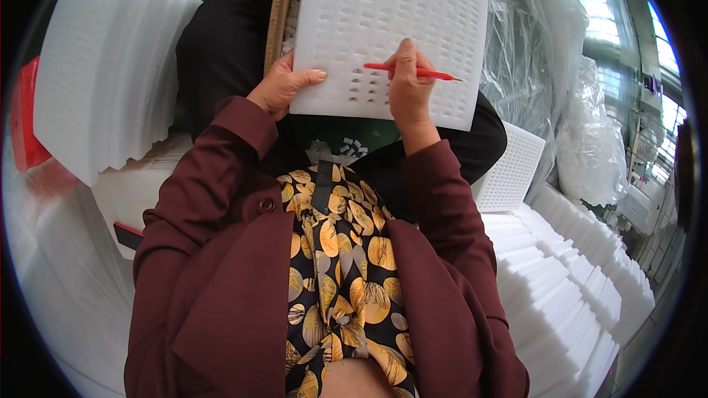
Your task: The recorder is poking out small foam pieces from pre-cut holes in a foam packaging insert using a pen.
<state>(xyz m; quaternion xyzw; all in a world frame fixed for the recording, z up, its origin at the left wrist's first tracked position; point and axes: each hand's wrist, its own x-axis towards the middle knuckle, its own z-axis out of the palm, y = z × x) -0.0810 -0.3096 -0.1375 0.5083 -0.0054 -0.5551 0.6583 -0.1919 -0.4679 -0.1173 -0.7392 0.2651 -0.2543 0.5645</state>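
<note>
A white foam sheet with rows of small slots lies tilted over my lap and the box beneath it. My left hand grips its left edge near the lower corner, thumb on top and fingers underneath. A slim red pen with a dark pointed tip lies across my right hand, which is closed around it. The right hand rests over the lower part of the sheet, its thumb pressing near the slots. Several slots just left of that hand look darker and open, while those farther up look filled with white.
Under the sheet, a cardboard box holds white foam bits. Small foam scraps lie on the green floor. Slotted foam sheets stand stacked at left beside a red object. More foam stacks and clear plastic bags fill the right.
</note>
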